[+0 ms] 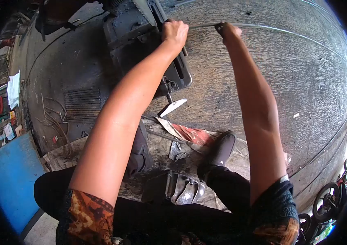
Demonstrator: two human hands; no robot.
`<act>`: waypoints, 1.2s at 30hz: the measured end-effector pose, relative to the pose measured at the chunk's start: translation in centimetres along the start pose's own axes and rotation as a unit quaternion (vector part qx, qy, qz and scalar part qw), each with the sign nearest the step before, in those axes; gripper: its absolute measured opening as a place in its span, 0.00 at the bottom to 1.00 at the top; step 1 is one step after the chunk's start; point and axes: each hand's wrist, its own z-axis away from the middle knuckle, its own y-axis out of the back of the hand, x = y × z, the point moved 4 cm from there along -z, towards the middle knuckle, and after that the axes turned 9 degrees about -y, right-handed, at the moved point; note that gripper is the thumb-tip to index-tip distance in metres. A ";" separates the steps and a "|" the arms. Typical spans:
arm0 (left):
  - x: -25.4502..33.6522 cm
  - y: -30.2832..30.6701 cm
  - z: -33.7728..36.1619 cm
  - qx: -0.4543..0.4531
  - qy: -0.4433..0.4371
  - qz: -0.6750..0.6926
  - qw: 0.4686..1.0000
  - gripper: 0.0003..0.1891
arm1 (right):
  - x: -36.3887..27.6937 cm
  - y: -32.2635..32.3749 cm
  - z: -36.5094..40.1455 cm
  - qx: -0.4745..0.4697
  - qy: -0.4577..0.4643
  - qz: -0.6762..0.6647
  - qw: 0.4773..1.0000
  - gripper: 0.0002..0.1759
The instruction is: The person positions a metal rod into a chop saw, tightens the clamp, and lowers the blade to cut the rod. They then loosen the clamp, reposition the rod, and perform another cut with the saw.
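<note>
A long thin metal rod runs from the dark machine off to the right. My left hand is closed at the machine's right side, at the rod's near end; what its fingers grip is hidden. My right hand is closed around the rod, a short way to the right, with a small dark piece showing at its fingertips. Below my left hand, a screw with a pale metal handle sticks out of the machine. A cutting disc or blade guard rises at the machine's top.
Several dark rods lie in a row at the left. A blue panel is at the lower left. A red and white cloth lies near my shoes. Motorcycles stand at the lower right.
</note>
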 end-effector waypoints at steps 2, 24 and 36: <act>-0.9 0.1 0.9 0.010 -0.013 0.024 1.000 0.07 | -0.8 -1.8 5.0 0.052 -0.097 -0.272 0.956 0.26; 0.9 -1.8 -0.1 0.042 -0.048 0.062 0.996 0.09 | -6.6 -0.4 13.3 0.026 0.551 0.313 0.773 0.10; -1.2 -0.2 1.6 -0.001 -0.055 0.043 0.998 0.07 | -7.0 -3.4 15.8 0.035 0.542 0.324 0.774 0.10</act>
